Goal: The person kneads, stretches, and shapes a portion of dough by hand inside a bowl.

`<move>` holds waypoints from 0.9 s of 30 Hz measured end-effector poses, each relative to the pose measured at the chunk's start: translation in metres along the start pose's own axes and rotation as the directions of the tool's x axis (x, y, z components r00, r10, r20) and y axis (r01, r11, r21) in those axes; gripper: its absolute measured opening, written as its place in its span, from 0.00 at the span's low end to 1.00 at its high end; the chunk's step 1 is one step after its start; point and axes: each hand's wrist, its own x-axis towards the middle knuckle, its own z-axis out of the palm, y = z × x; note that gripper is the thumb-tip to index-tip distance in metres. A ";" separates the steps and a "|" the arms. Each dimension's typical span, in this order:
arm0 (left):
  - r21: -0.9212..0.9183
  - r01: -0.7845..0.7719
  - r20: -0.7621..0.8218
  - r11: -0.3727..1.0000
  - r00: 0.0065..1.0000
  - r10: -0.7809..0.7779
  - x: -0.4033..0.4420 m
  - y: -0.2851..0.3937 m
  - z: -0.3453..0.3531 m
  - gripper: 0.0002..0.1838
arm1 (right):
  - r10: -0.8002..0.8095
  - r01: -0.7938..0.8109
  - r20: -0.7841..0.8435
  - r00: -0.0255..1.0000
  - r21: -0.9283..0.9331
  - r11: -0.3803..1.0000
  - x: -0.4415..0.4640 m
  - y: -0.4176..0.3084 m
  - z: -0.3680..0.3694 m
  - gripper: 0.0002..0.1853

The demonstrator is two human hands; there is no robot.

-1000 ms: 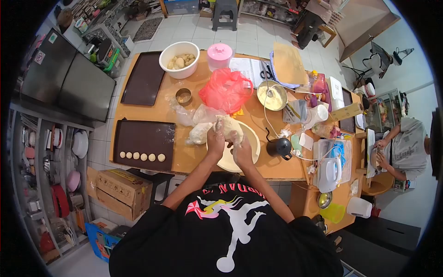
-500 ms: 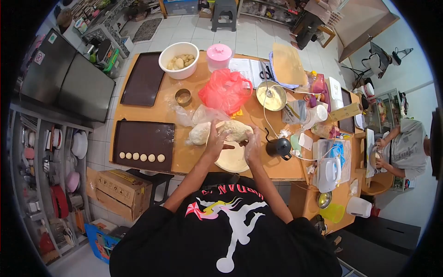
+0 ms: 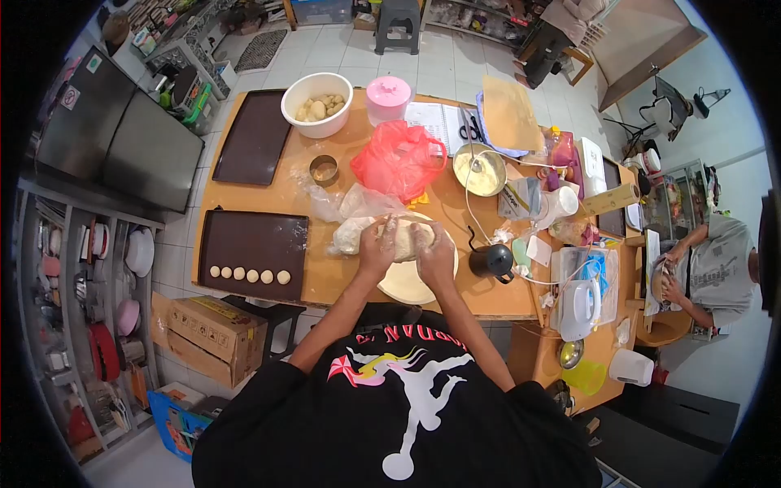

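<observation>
A pale lump of dough (image 3: 403, 239) is between my two hands, above a round cream-coloured board (image 3: 400, 286). My left hand (image 3: 377, 250), dusted with flour, is closed round the lump's left end. Round the other end, my right hand (image 3: 437, 259) presses with bent fingers. Just left of my left hand, a second piece of dough (image 3: 348, 236) lies by a clear plastic bag (image 3: 358, 202). On a dark baking tray (image 3: 254, 241) to the left sits a row of several small dough rounds (image 3: 254, 276).
Behind the dough are a red plastic bag (image 3: 397, 163), a metal ring (image 3: 324, 169), a white bowl (image 3: 293, 110) of dough balls and a metal bowl (image 3: 480, 171). A black pitcher (image 3: 491, 261) stands close on the right. A co-worker (image 3: 720, 264) sits far right.
My hands have come closer together around the lump. My right hand has shifted left and now covers more of it. The baking tray and its dough rounds stay put.
</observation>
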 end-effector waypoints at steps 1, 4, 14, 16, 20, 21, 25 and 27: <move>-0.068 0.047 -0.010 0.997 0.999 -0.048 0.002 0.004 -0.001 0.18 | 0.063 -0.062 -0.010 0.998 0.071 0.996 0.001 0.001 -0.001 0.17; -0.307 0.164 0.052 0.938 0.986 -0.156 0.007 0.011 -0.011 0.16 | 0.216 -0.201 -0.008 0.976 0.345 0.917 0.003 0.014 -0.001 0.20; -0.604 0.388 0.296 0.696 0.920 -0.257 -0.003 0.021 0.005 0.20 | 0.120 -0.703 0.693 0.711 0.696 0.146 0.014 0.059 -0.010 0.28; -0.468 0.323 0.230 0.823 0.943 -0.239 0.000 0.014 0.007 0.20 | 0.243 -0.734 0.693 0.678 0.653 0.185 0.009 0.056 0.006 0.30; -0.066 -0.090 0.155 0.994 0.983 0.099 -0.001 0.025 0.013 0.23 | 0.377 -0.637 0.529 0.760 0.720 0.274 0.012 0.034 0.017 0.29; -0.135 -0.053 0.165 0.989 0.983 0.075 -0.002 0.022 0.015 0.24 | 0.331 -0.650 0.565 0.756 0.706 0.281 0.015 0.040 0.015 0.28; -0.501 0.217 0.245 0.838 0.964 -0.103 -0.006 0.029 0.022 0.25 | 0.294 -0.634 0.565 0.771 0.638 0.438 0.019 0.035 0.015 0.25; -0.577 0.336 0.305 0.745 0.934 -0.185 -0.009 0.029 0.022 0.25 | 0.372 -0.412 0.177 0.911 0.412 0.813 0.030 0.065 0.035 0.26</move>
